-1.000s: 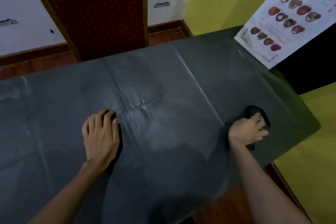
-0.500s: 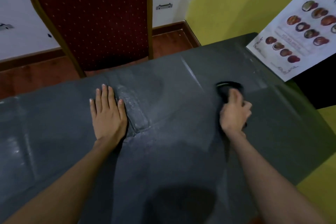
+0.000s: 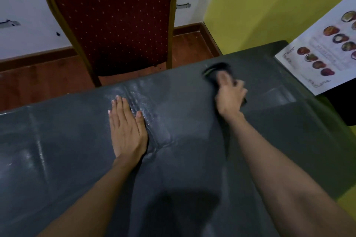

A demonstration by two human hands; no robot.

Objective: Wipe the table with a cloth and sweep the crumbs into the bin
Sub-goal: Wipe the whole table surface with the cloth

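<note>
- Left hand (image 3: 127, 129) lies flat, fingers spread open, holding nothing, on the grey table (image 3: 67, 140).
- Right hand (image 3: 230, 94) grips a dark cloth (image 3: 216, 72), blurred, near the far edge.

- Dim indoor light; glare streaks on the surface (image 3: 173, 121).
- Right hand (image 3: 230, 95) and cloth (image 3: 215, 71) motion-blurred.
- Wide-angle bending at edges.
- Shadow near bottom centre.

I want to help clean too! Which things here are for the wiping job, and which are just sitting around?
For the job:
dark cloth, gripped by the right hand
grey table cover
left hand, flat on the cover

Just there:
red chair
food menu at the far right corner

No bin shows.
</note>
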